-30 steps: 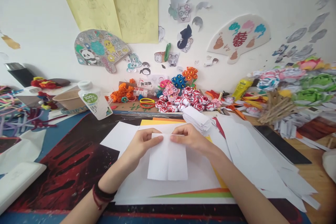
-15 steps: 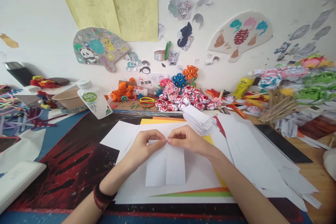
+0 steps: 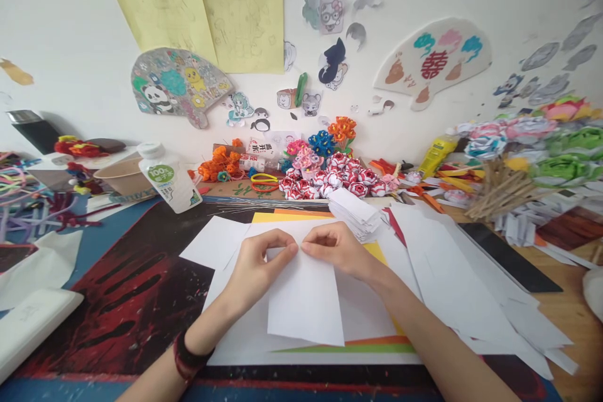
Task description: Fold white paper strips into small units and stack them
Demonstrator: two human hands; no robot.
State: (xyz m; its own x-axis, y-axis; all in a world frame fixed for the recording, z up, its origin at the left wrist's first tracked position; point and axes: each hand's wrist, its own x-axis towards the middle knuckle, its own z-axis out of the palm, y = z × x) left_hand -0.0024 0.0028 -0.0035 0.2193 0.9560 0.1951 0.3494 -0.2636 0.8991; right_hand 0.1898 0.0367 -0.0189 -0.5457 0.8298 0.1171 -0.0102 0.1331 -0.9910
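Note:
A white sheet of paper (image 3: 305, 301) hangs from my fingertips, its lower edge slanting down to the right. My left hand (image 3: 268, 260) pinches its top edge between thumb and forefinger. Right beside it, my right hand (image 3: 332, 248) pinches the same edge, the fingertips of both hands nearly meeting. Beneath lies a larger white sheet (image 3: 362, 311) on top of yellow, orange and green sheets. Behind my right hand rises a stack of folded white paper strips (image 3: 355, 213). Off to the left of my left hand rests another loose white sheet (image 3: 214, 242).
Long white paper strips (image 3: 452, 270) spread on the right, beside a black flat board (image 3: 511, 254). Along the wall are red-and-white paper flowers (image 3: 339, 179) and a white bottle (image 3: 169, 179). A white rectangular device (image 3: 35, 330) sits at left on the dark red-black mat (image 3: 122, 301).
The held paper, showing a centre crease before, now appears as one smooth panel, turned and shifted slightly right. My hands barely moved, still pinching its top edge.

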